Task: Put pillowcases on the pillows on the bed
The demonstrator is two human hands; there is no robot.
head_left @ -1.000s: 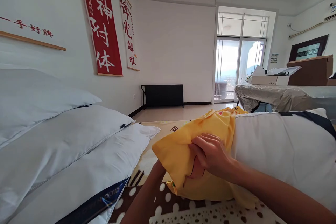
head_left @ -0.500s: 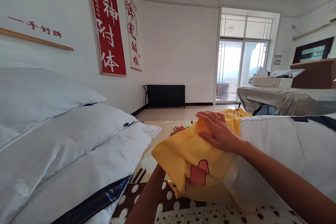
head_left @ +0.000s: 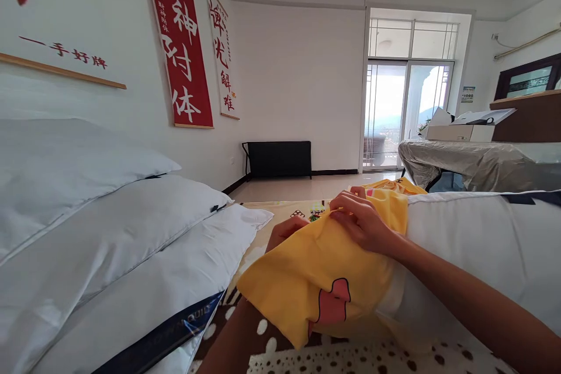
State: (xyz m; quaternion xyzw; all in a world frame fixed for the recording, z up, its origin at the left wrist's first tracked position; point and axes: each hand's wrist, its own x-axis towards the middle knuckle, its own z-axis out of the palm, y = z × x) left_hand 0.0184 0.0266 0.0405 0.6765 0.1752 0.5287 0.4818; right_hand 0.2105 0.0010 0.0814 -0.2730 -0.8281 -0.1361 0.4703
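A yellow pillowcase point(head_left: 307, 269) with a pink, black-outlined print covers one end of a white pillow point(head_left: 464, 245) lying at the right. My right hand point(head_left: 362, 222) is closed on the upper edge of the pillowcase, its fingers curled into the fabric. Behind the near corner of the cloth, my left hand point(head_left: 287, 231) is bent round the pillowcase; its fingertips are partly hidden by the yellow fabric. Both forearms reach in from below, the left one passing under the hanging corner.
Several white pillows point(head_left: 144, 234) are stacked at the left. Underneath lies a brown and cream patterned blanket point(head_left: 272, 356). A plastic-covered table point(head_left: 473, 160) holding an open white box point(head_left: 460, 131) stands at the back right. A black folded frame point(head_left: 278, 159) leans by the far wall.
My right hand's fingers have gone from lying flat to curling into the pillowcase edge. My left hand has come further into view, and the pillowcase corner has shifted left and lower.
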